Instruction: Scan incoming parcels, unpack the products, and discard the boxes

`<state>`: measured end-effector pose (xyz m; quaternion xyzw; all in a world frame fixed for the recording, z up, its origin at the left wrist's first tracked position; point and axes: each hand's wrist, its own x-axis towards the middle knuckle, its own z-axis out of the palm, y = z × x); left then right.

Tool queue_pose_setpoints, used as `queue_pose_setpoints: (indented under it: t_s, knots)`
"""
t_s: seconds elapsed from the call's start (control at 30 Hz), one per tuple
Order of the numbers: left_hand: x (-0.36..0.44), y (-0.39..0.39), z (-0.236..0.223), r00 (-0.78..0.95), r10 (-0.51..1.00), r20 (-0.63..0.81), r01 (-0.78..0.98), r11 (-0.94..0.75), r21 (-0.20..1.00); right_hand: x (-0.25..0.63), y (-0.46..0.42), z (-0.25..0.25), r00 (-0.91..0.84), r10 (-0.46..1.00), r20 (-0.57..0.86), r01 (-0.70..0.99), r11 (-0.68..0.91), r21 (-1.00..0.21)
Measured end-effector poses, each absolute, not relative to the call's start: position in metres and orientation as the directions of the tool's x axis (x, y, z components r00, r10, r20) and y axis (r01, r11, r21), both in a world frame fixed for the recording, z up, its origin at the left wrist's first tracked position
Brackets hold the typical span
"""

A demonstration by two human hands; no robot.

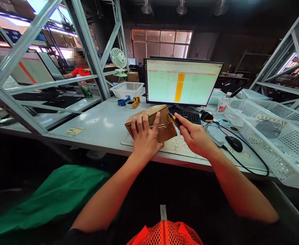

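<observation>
A small brown cardboard box point(162, 124), sealed with glossy tape, stands tilted on the mat at the desk's front edge. My left hand point(144, 136) grips its near side, fingers over the top. My right hand point(194, 136) is closed on a yellow and black utility knife point(176, 119), whose tip touches the box's right edge.
Behind the box are a monitor point(181, 81), a keyboard point(189, 116) and a tape dispenser point(129, 102). A mouse point(234, 143) with its cable lies right. White plastic baskets point(274, 143) crowd the right side. A person in red point(81, 69) sits far left behind steel racking.
</observation>
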<state>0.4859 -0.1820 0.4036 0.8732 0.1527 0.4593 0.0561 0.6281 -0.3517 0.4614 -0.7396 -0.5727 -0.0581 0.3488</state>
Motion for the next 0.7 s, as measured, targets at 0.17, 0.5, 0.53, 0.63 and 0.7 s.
queue_pose_setpoints:
  t_s: [0.17, 0.5, 0.53, 0.63, 0.7]
  knots:
    - [0.484, -0.196, 0.411, 0.581, 0.393, 0.713, 0.407, -0.899, 0.164, 0.609, -0.338, 0.447, 0.438, 0.758, 0.483, 0.898, -0.344, -0.274]
    - [0.453, -0.140, 0.404, 0.244, 0.660, 0.711, 0.325, -0.746, 0.581, 0.611, -0.388, 0.371, 0.599, 0.777, 0.193, 0.795, -0.548, -0.262]
    - [0.447, -0.127, 0.395, 0.248, 0.683, 0.687, 0.245, -0.730, 0.638, 0.622, -0.398, 0.366, 0.598, 0.761, 0.252, 0.793, -0.515, -0.326]
    - [0.440, -0.093, 0.357, 0.375, 0.672, 0.638, -0.044, -0.675, 0.737, 0.662, -0.419, 0.368, 0.641, 0.643, 0.419, 0.744, -0.388, -0.543]
    - [0.441, -0.073, 0.332, 0.472, 0.646, 0.600, -0.206, -0.581, 0.787, 0.691, -0.422, 0.379, 0.678, 0.624, 0.389, 0.659, -0.280, -0.698]
